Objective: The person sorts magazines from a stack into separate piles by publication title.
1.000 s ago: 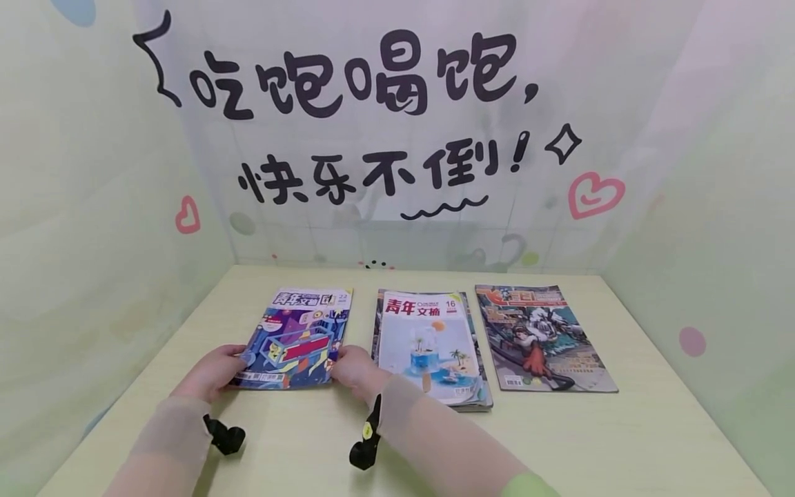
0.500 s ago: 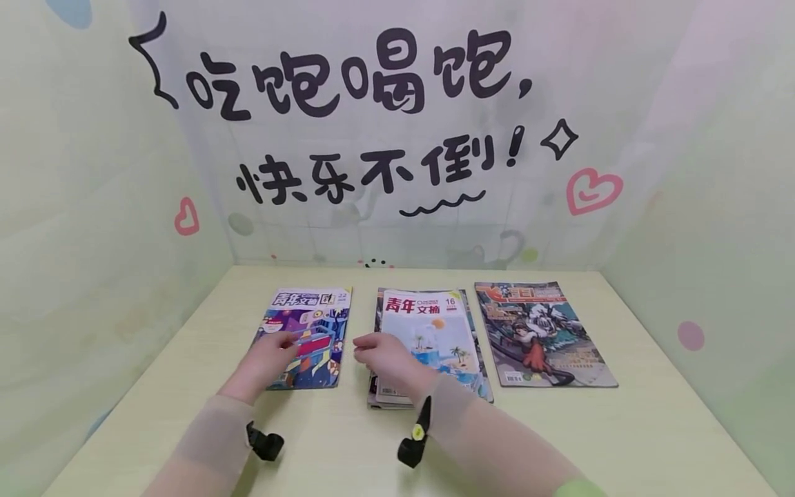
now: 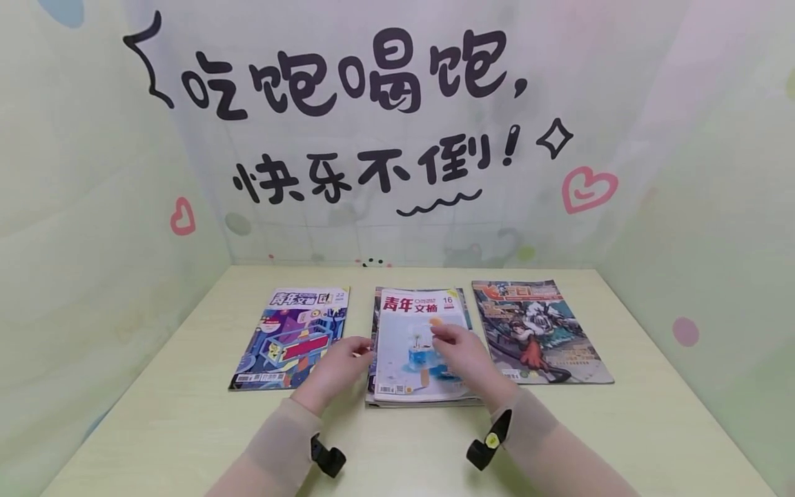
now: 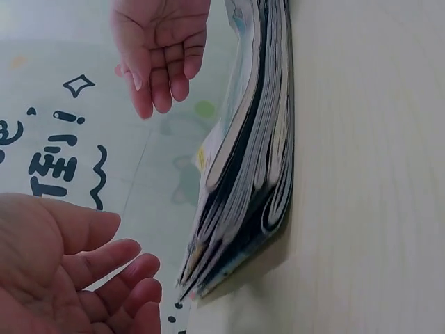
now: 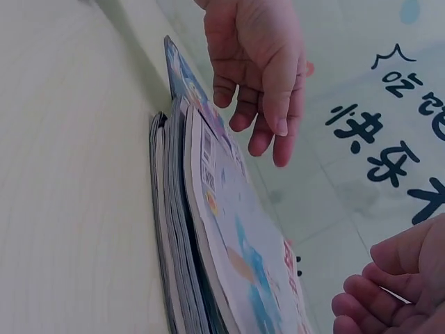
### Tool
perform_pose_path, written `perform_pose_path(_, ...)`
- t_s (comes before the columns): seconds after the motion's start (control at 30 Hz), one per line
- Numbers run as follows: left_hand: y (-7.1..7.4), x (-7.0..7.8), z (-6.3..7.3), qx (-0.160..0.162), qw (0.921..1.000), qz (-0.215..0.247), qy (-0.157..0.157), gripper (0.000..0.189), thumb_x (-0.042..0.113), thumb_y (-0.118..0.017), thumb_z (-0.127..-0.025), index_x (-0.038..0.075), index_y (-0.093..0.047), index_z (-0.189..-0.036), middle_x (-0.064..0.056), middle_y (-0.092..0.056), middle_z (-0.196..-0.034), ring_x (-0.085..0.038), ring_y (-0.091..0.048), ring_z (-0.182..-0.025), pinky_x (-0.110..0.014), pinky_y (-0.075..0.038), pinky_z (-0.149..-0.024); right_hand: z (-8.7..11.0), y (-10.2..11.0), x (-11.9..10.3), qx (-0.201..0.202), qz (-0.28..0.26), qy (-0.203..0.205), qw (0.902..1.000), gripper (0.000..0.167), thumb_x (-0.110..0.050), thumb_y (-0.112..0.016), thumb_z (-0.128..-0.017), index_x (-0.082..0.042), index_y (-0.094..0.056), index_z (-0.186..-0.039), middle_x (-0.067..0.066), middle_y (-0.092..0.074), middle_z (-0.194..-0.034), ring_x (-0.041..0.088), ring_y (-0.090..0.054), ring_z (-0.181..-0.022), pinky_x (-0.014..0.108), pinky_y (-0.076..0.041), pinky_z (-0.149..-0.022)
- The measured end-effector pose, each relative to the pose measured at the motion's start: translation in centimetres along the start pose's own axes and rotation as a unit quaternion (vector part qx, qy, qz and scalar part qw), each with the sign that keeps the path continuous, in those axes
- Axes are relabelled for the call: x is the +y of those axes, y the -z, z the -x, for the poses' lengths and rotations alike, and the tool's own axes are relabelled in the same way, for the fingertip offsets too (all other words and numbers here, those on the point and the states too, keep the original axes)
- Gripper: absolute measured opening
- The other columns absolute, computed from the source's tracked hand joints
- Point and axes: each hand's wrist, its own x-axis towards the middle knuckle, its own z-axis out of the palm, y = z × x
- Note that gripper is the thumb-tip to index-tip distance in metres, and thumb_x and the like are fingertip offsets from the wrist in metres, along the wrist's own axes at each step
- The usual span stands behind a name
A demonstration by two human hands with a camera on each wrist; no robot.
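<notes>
A stack of magazines (image 4: pixel 261 125) lies in the middle of the table, its top one a white magazine (image 3: pixel 397 359) with a beach picture. My left hand (image 3: pixel 335 369) hovers by the stack's left edge, fingers relaxed and holding nothing. Over the right part of the white cover is my right hand (image 3: pixel 466 355), partly hiding it. Both wrist views show the hands raised above the stack, apart from it, with palms facing each other. To the left lies a purple-blue magazine (image 3: pixel 282 338), its lower right corner behind my left hand.
A dark magazine with a painted figure (image 3: pixel 546 345) lies right of the stack. Behind the pale wooden table (image 3: pixel 671 428) stands a printed curtain (image 3: pixel 397 241) with large black characters. Similar curtains close off both sides.
Both hands have let go of the purple-blue magazine, which stays on the left. They have moved right, to the middle stack.
</notes>
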Motion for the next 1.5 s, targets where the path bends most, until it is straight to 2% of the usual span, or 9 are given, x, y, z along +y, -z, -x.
perform_pose_path(0.27, -2.5, 1.6, -0.2, -0.007, 0.9998, 0.019, 0.003, 0.038, 0.025, -0.056, -0.097, 0.011, -0.058, -0.133, -0.005, -0.057, -0.113, -0.023, -0.051, -0.099, -0.04, -0.048, -0.089, 0.8, 1.9, 1.9, 0.038, 0.011, -0.018, 0.9991, 0.035, -0.017, -0.057, -0.096, -0.007, -0.06, -0.13, 0.007, -0.062, -0.118, 0.022, -0.055, -0.106, 0.043, -0.047, -0.092)
perform_pose_path(0.6, -3.6, 1.4, -0.5, 0.04, 0.9992, -0.003, 0.001, 0.04, 0.025, -0.057, -0.096, 0.009, -0.058, -0.133, -0.011, -0.053, -0.132, -0.029, -0.048, -0.123, -0.049, -0.041, -0.102, 1.6, 3.5, 3.6, 0.068, 0.016, -0.027, 0.9972, 0.041, -0.017, -0.057, -0.096, 0.0, -0.055, -0.133, 0.019, -0.051, -0.134, 0.032, -0.045, -0.123, 0.052, -0.038, -0.102)
perform_pose_path(0.77, -4.0, 0.9, -0.6, 0.068, 0.9975, -0.019, -0.001, 0.043, 0.023, -0.059, -0.095, 0.005, -0.056, -0.134, -0.016, -0.049, -0.135, -0.033, -0.044, -0.126, -0.05, -0.038, -0.104, 1.4, 3.3, 4.3, 0.07, 0.028, -0.029, 0.9967, 0.047, -0.021, -0.058, -0.095, 0.003, -0.051, -0.135, 0.021, -0.052, -0.133, 0.032, -0.047, -0.121, 0.052, -0.038, -0.102)
perform_pose_path(0.87, -4.3, 0.6, -0.5, 0.079, 0.9964, -0.028, 0.011, 0.047, 0.024, -0.06, -0.094, 0.004, -0.053, -0.136, -0.017, -0.046, -0.137, -0.035, -0.041, -0.127, -0.051, -0.036, -0.105, 1.4, 2.9, 4.9, 0.073, 0.05, -0.034, 0.9955, 0.052, -0.024, -0.061, -0.094, 0.002, -0.049, -0.138, 0.021, -0.05, -0.134, 0.034, -0.046, -0.122, 0.053, -0.038, -0.102)
perform_pose_path(0.97, -4.5, 0.4, -0.3, 0.083, 0.9956, -0.036, 0.025, 0.051, 0.025, -0.061, -0.094, 0.004, -0.05, -0.139, -0.017, -0.043, -0.139, -0.037, -0.038, -0.128, -0.053, -0.034, -0.105, 1.4, 2.3, 5.2, 0.086, 0.066, -0.037, 0.9934, 0.055, -0.021, -0.064, -0.092, 0.003, -0.047, -0.139, 0.023, -0.046, -0.137, 0.034, -0.046, -0.122, 0.053, -0.038, -0.102)
perform_pose_path(1.1, -4.7, 0.2, -0.2, 0.089, 0.9949, -0.037, 0.029, 0.051, 0.025, -0.06, -0.094, 0.003, -0.05, -0.139, -0.019, -0.042, -0.139, -0.038, -0.037, -0.127, -0.055, -0.033, -0.104, 1.2, 1.8, 5.3, 0.11, 0.027, -0.056, 0.992, 0.055, -0.01, -0.062, -0.091, 0.004, -0.044, -0.141, 0.026, -0.041, -0.141, 0.034, -0.046, -0.119, 0.051, -0.04, -0.099)
perform_pose_path(1.23, -4.8, 0.1, -0.3, 0.1, 0.9944, -0.023, 0.028, 0.05, 0.023, -0.059, -0.094, 0.001, -0.05, -0.138, -0.019, -0.043, -0.138, -0.039, -0.037, -0.128, -0.055, -0.033, -0.105, 1.4, 1.7, 5.3, 0.12, -0.01, -0.068, 0.9904, 0.052, -0.007, -0.058, -0.093, 0.005, -0.043, -0.141, 0.027, -0.035, -0.144, 0.038, -0.039, -0.127, 0.053, -0.035, -0.104)
perform_pose_path(1.4, -5.0, 0.0, -0.4, 0.113, 0.9929, -0.002, 0.038, 0.048, 0.021, -0.057, -0.094, 0.0, -0.051, -0.137, -0.02, -0.043, -0.138, -0.038, -0.039, -0.128, -0.053, -0.034, -0.105, 1.6, 1.6, 5.7, 0.12, 0.039, -0.031, 0.9915, 0.046, -0.009, -0.058, -0.093, 0.007, -0.05, -0.135, 0.027, -0.045, -0.136, 0.04, -0.04, -0.128, 0.054, -0.035, -0.104)
perform_pose_path(1.5, -5.0, 0.1, -0.3, 0.118, 0.9908, 0.034, 0.057, 0.047, 0.02, -0.058, -0.094, 0.001, -0.052, -0.136, -0.02, -0.042, -0.138, -0.038, -0.038, -0.128, -0.053, -0.034, -0.106, 1.5, 1.5, 5.9, 0.122, 0.048, -0.024, 0.991, 0.044, -0.009, -0.058, -0.092, 0.007, -0.051, -0.134, 0.027, -0.047, -0.134, 0.041, -0.04, -0.128, 0.055, -0.034, -0.104)
